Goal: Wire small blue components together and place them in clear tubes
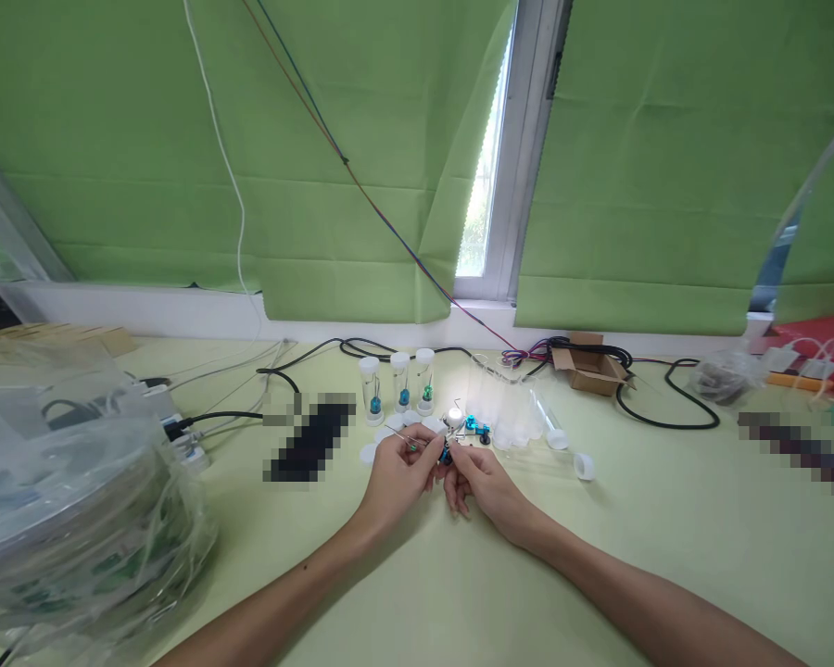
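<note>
- Two hands of yours meet over the tabletop (417, 593), left hand (403, 463) and right hand (487, 482) both closed in a fingertip pinch on a small blue part (446, 455), just in front of the scattered pieces; your fingers hide most of it.
- Brace both wrists on the surface and pinch lightly; something this small would probably skid out under a hard squeeze.
- Mind the thin rod (396, 433) by your left fingers: it looks like stiff metal, though whether you grip it, I cannot tell. Angle it clear of the part.
- Keep low over the table, so that a dropped bit lands close by.
- Glossy blue shows on the loose piece (473, 426) just beyond your right fingers, with dark round ends.
- Smooth, clear cylinders with white caps make up the three upright tubes (404, 384); the open box (596, 375) is matte brown cardboard.
</note>
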Tool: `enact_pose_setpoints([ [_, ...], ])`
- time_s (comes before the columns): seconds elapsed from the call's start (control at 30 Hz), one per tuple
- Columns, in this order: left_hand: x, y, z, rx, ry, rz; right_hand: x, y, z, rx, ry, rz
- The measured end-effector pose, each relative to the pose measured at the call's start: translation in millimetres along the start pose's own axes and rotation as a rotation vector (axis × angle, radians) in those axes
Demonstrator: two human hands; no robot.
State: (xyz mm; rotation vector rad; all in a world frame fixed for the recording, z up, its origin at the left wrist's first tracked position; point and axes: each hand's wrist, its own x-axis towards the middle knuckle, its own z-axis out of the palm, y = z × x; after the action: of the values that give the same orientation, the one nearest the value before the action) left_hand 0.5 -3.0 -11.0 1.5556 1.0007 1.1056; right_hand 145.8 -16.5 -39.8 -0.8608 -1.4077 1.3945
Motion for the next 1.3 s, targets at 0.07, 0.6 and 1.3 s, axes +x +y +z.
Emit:
enact_pose_setpoints([
  [0.07,0.9,-1.3,-0.6,-0.011,0.010,0.001,-1.3,-1.2,0.6,-0.001,0.021,0.003],
  [0.6,0.6,-3.0,0.4,0.013,-0.008,0.007,-1.4,-0.9,0.1,0.003,-0.011,-0.022],
  [1.3,1.4,-2.4,-1.4,-0.002,0.002,0.019,-3.0,-3.2,0.2,0.004,-0.007,-0.022],
])
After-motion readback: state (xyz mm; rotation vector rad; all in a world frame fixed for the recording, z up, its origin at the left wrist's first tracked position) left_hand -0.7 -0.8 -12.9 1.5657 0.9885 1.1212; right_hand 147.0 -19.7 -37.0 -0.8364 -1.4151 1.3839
